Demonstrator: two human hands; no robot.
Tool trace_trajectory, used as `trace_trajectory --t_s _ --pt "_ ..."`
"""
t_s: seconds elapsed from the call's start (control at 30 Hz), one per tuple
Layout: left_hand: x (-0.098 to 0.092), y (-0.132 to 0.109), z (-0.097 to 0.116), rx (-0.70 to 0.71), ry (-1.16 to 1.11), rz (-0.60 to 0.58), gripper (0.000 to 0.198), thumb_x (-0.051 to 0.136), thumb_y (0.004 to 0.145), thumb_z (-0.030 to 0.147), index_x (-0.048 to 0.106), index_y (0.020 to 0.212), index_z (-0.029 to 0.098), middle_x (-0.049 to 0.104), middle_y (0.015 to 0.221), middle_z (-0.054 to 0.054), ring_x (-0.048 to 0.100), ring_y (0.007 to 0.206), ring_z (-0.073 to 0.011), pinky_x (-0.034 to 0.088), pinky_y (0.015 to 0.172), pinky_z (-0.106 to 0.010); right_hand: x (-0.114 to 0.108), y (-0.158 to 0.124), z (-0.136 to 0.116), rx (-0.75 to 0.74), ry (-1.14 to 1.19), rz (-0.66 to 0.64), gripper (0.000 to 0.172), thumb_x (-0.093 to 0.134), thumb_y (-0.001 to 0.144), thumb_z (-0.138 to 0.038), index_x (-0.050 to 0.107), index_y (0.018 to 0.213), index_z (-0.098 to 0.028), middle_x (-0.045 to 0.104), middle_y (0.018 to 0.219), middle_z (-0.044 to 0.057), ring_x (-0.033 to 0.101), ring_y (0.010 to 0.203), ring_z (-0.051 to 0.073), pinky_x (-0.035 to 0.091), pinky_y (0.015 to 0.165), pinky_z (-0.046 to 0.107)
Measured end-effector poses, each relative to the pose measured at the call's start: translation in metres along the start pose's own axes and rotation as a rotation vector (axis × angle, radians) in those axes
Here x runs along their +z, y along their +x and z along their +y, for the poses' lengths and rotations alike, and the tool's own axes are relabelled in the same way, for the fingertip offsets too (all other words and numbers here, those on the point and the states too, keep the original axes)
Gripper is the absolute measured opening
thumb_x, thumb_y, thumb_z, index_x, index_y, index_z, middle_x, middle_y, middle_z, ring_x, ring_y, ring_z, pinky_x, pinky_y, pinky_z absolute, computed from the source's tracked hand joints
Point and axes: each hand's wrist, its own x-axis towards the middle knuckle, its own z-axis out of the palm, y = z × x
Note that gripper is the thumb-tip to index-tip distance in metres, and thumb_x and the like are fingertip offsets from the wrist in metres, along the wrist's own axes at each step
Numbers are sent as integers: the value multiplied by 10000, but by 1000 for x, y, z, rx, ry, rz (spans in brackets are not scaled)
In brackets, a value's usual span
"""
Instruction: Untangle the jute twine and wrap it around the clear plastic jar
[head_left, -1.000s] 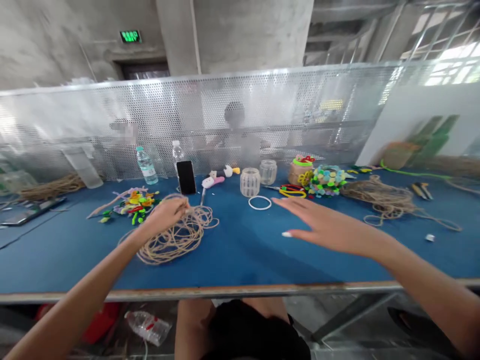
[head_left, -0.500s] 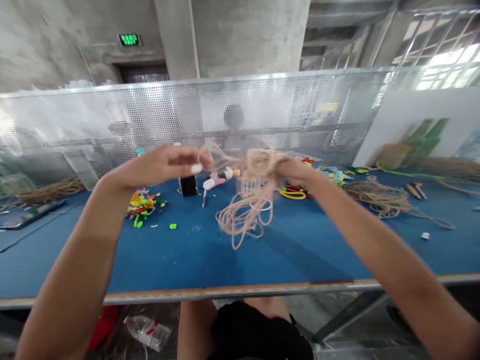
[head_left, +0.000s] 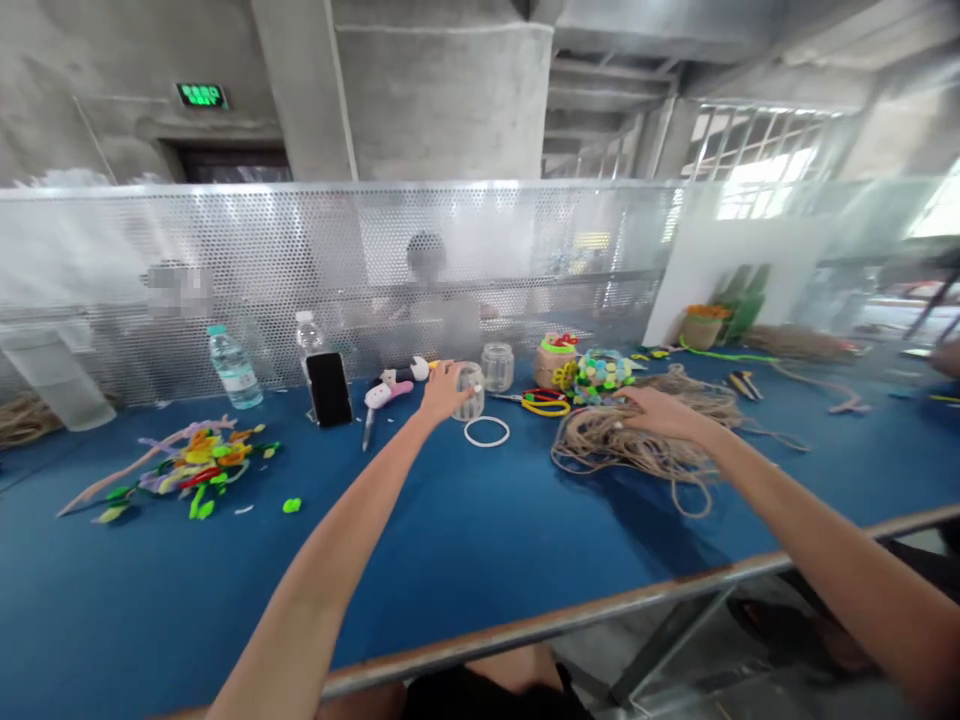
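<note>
The left hand (head_left: 448,392) sits on a ribbed glass jar (head_left: 470,395) towards the far side of the blue surface (head_left: 187,610), its fingers (head_left: 459,372) curled closed around the jar's upper part, with a thin white ring (head_left: 486,432) lying just nearer and a smooth clear jar (head_left: 497,367) just to the right. Further right, the right hand (head_left: 664,413) lies open, fingers spread and gripping nothing, on a loose heap of jute twine (head_left: 634,450) (coarse, fibrous, tan, slumped in uneven coils).
</note>
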Motion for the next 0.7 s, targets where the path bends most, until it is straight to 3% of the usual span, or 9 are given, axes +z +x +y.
trace_trajectory --t_s 0.1,0.2,0.37,0.47,0.6,0.7 --pt "8 17 -7 25 12 16 283 517 873 308 537 1107 149 533 1160 -92 535 1031 -214 455 879 -435 3 0 2 68 21 -25 187 583 794 -332 568 784 -145 588 763 33 551 713 155 443 701 322" --pt "-6 10 -15 49 18 15 225 518 872 293 566 1027 137 568 1082 -78 552 979 -193 459 862 -415 -3 -4 -2 100 125 -61 244 580 747 -407 558 712 -167 586 698 41 545 679 190 421 664 322" --pt "-41 -41 -23 102 -10 -33 42 557 792 171 588 775 149 592 899 -60 546 969 -219 422 899 -395 -3 -11 -12 143 444 -155 445 529 730 -574 600 864 -156 623 786 41 566 706 174 447 647 301" --pt "-58 -73 -22 111 -43 -42 41 542 774 172 583 773 170 589 875 -64 533 1006 -251 402 924 -418 4 -13 -21 176 622 -152 472 538 716 -601 605 851 -153 636 810 62 582 730 181 467 662 311" --pt "-62 -96 5 121 -103 43 322 538 759 159 524 1080 163 482 1185 -118 364 1217 -303 234 1042 -514 4 -11 -41 181 792 -97 358 593 719 -516 603 798 -168 630 737 45 590 712 181 485 686 327" --pt "-38 -104 48 161 -217 20 282 471 835 231 508 1106 167 501 1166 -112 420 1177 -261 285 1033 -468 -3 -7 -60 170 876 -33 246 591 750 -414 607 805 -174 627 699 37 595 703 182 494 703 344"
